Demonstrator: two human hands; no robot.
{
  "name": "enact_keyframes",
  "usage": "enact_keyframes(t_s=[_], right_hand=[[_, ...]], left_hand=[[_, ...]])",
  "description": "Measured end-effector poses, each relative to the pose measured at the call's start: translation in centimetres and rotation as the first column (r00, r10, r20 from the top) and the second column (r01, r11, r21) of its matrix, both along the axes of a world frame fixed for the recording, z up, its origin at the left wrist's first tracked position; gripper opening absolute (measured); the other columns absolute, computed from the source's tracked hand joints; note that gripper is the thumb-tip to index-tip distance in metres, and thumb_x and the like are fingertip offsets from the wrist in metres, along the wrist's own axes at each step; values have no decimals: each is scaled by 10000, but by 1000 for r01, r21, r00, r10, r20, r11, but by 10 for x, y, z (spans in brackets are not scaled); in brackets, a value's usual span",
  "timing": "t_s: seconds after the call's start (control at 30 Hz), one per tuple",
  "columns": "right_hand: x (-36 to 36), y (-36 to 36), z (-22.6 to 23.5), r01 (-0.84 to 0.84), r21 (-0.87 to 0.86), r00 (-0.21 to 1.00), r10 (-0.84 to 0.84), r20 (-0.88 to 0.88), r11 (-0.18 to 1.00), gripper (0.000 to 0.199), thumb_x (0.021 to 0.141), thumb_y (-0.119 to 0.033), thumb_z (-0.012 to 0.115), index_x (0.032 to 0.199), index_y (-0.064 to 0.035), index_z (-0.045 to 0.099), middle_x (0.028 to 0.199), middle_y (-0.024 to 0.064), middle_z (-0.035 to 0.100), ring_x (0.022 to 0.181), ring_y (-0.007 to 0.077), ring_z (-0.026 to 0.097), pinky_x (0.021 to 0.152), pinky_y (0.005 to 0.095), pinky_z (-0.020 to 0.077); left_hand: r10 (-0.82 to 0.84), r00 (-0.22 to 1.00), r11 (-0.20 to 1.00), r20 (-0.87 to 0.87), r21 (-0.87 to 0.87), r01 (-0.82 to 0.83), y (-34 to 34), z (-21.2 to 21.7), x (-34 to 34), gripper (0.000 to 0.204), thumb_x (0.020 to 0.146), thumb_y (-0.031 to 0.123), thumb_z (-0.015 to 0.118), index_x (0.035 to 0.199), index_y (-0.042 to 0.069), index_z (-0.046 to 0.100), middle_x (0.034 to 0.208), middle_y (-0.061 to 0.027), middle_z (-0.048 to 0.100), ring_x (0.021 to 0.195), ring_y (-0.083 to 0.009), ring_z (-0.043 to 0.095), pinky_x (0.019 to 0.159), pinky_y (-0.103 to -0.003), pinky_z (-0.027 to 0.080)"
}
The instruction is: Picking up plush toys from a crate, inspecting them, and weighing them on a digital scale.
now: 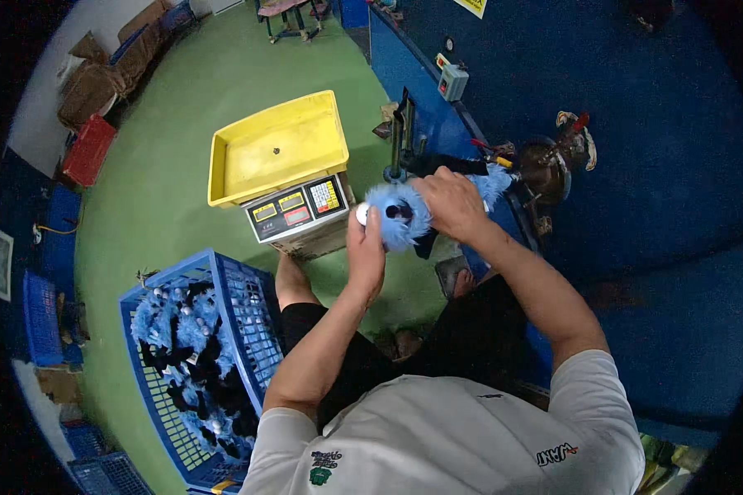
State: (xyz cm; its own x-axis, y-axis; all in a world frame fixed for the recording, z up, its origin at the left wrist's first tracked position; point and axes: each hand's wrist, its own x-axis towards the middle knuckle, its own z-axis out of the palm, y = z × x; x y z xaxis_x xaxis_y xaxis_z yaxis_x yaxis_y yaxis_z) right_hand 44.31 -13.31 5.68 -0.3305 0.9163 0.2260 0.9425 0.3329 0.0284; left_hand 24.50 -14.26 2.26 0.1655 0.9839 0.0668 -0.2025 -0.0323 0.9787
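A fluffy light-blue plush toy [388,235] with black fabric parts and a white round piece at its left end is held in front of me. My left hand [367,254] is closed on that left end, the thumb beside the white piece. My right hand [452,202] grips the toy's upper right side, its fingers curled over the fur. More blue fur [493,183] shows beyond my right hand, next to a round metal machine part [543,171]. Whether the fur touches the metal I cannot tell.
A yellow tray [281,153] rests on a digital scale [297,210] ahead. To my left stands a blue plastic basket [227,318] piled with blue and black plush pieces [194,355]. A blue machine panel [636,247] rises on the right, with a grey switch box [452,82].
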Motion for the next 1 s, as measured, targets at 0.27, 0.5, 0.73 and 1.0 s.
enact_keyframes(t_s=[0.27,0.5,0.73,1.0], right_hand=[[4,6,-8,-91,160,995,96,-22,983,191,799,-168,666,963,-107,591,899,80,663,846,294,605,770,422,483],[-7,4,-2,38,37,999,-38,-5,999,166,841,-159,624,999,-108,617,927,91,697,904,306,647,807,442,495],[6,2,-22,24,228,999,-12,-53,973,141,832,-147,629,968,-109,636,892,96,720,866,319,673,773,446,512],[5,8,-31,-8,246,998,21,-52,969,143,803,-145,647,942,-112,645,845,83,716,855,318,683,763,445,522]], left_hand=[[-8,992,1000,-130,23,11,9,-10,-8,277,1035,277,527,1135,19,543,901,-57,573,773,-135,496,707,-296,440],[-75,953,994,-295,58,97,2,-1,-27,305,1036,278,540,1174,6,540,944,-88,599,801,-167,548,755,-307,472],[523,380,844,-763,402,-354,-54,-77,-213,558,958,231,673,1398,-42,465,1368,-234,552,1195,-358,587,1017,-395,472],[65,418,688,-906,-263,-677,-305,-172,-413,538,942,483,598,1169,2,521,991,-257,693,869,-474,667,760,-524,525]])
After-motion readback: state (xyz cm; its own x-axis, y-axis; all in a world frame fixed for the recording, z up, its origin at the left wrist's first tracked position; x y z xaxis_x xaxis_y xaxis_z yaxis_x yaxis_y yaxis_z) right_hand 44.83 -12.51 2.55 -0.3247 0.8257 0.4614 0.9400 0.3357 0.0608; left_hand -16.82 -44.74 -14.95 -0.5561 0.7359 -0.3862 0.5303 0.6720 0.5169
